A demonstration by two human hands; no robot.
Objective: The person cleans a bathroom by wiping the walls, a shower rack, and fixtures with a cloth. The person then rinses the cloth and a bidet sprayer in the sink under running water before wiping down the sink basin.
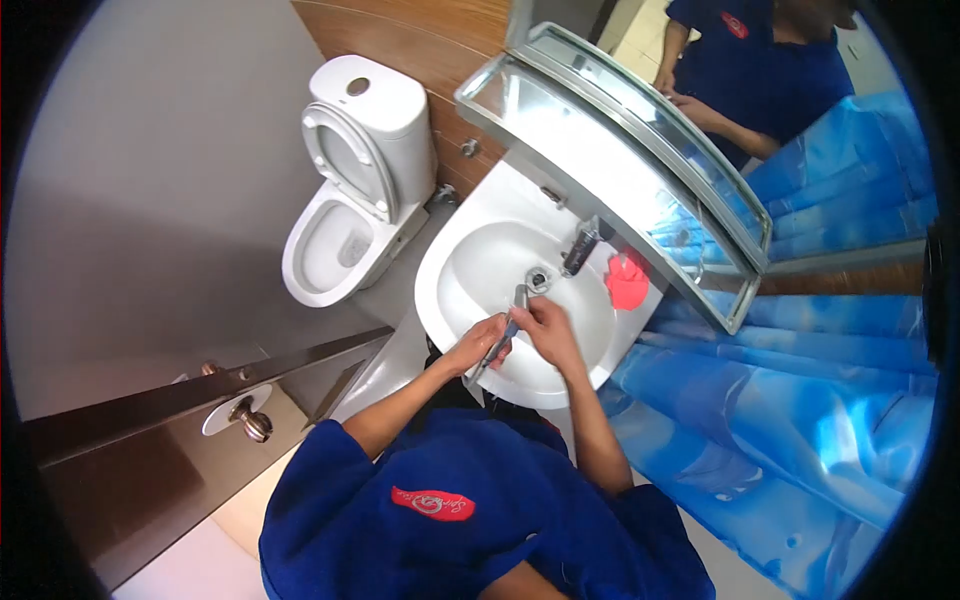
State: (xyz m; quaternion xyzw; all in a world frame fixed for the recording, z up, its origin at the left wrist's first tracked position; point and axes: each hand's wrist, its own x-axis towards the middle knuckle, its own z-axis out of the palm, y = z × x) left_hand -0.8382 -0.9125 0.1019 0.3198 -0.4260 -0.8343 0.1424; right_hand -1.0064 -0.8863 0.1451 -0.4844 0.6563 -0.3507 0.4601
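Note:
Over the front of the white washbasin [460, 265], both of my hands are together on a slim grey tool [520, 297] whose kind I cannot make out. It slants from near the drain [538, 279] down toward the basin's front rim. My left hand [484, 342] is closed round its lower part. On the right side, my right hand [545, 328] is closed with its fingertips at the upper part of the tool. A dark faucet [580, 250] stands behind the drain. A pink-red cloth-like piece [627, 282] lies on the basin's right rim.
A glass shelf with a metal frame [600, 150] and a mirror [690, 60] overhang the basin's back. At the left stands a toilet [350, 240] with its lid raised. A door with a knob [257, 425] is at the lower left. A blue curtain [760, 400] hangs at the right.

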